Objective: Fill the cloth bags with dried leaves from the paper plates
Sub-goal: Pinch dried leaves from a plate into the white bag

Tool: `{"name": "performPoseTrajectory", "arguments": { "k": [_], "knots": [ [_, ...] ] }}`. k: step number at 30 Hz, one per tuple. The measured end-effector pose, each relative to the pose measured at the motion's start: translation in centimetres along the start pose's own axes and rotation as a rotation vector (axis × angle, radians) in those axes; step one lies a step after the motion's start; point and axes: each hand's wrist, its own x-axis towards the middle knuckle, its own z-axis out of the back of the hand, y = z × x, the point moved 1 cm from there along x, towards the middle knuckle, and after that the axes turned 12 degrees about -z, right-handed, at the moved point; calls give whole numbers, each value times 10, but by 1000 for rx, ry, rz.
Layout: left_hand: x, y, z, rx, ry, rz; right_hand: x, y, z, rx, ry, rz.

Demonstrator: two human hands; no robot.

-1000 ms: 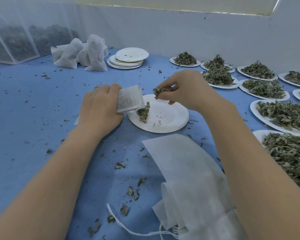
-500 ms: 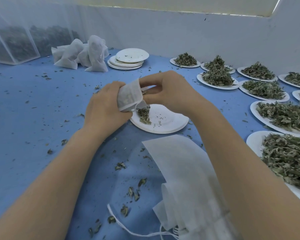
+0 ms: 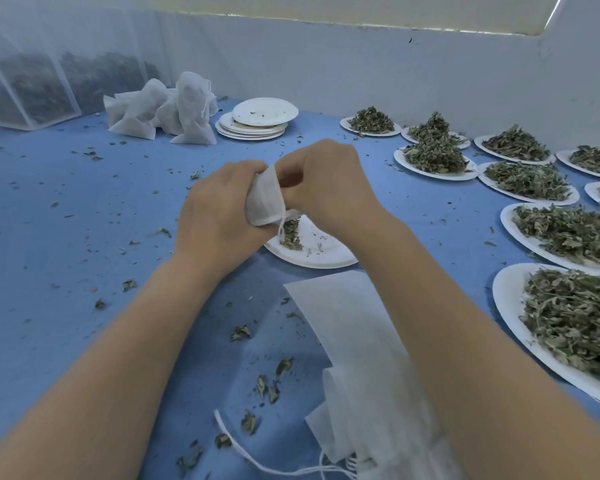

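My left hand point(image 3: 219, 216) grips a small white cloth bag point(image 3: 264, 199) just above a paper plate point(image 3: 321, 252). My right hand point(image 3: 329, 183) is curled at the bag's mouth, fingertips pressed into the opening; whatever it holds there is hidden. A small heap of dried leaves point(image 3: 291, 234) remains on the plate under the bag, and the bag's drawstring hangs down over it. Several paper plates heaped with dried leaves point(image 3: 568, 233) line the right side.
Empty cloth bags point(image 3: 361, 358) lie near the front edge between my forearms. Filled bags point(image 3: 163, 112) and a stack of empty plates point(image 3: 257, 121) sit at the back. Mesh containers of leaves point(image 3: 39, 84) stand far left. Leaf crumbs scatter the blue table point(image 3: 66, 237).
My right hand carried a pinch of leaves from above the plate leftward to the bag's mouth and pushed in. The left hand lifted and tilted the bag toward it.
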Motion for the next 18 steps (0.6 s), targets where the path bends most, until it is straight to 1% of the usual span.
{"name": "performPoseTrajectory", "arguments": {
  "k": [2, 4, 5, 8, 11, 14, 16, 18],
  "knots": [
    [1, -3, 0, 103, -61, -115, -2, 5, -7, -51, -11, 31],
    [0, -5, 2, 154, -111, -164, -3, 9, -12, -94, 8, 62],
    [-1, -5, 3, 155, -112, -169, -4, 10, -12, -97, 31, 72],
    [0, -5, 4, 157, -82, -129, -5, 11, -7, -107, 141, 69],
    [-2, -7, 3, 140, -50, -76, -4, 12, -4, -216, 284, 72],
    [-3, -16, 3, 67, -63, -58, -3, 14, -3, -291, 389, 70],
    [-2, -18, 4, 44, -68, -95, -4, 12, 0, -280, 428, 59],
    [-1, -15, 4, 37, -35, -92, -5, 9, 3, -192, 437, 46]
  ]
}}
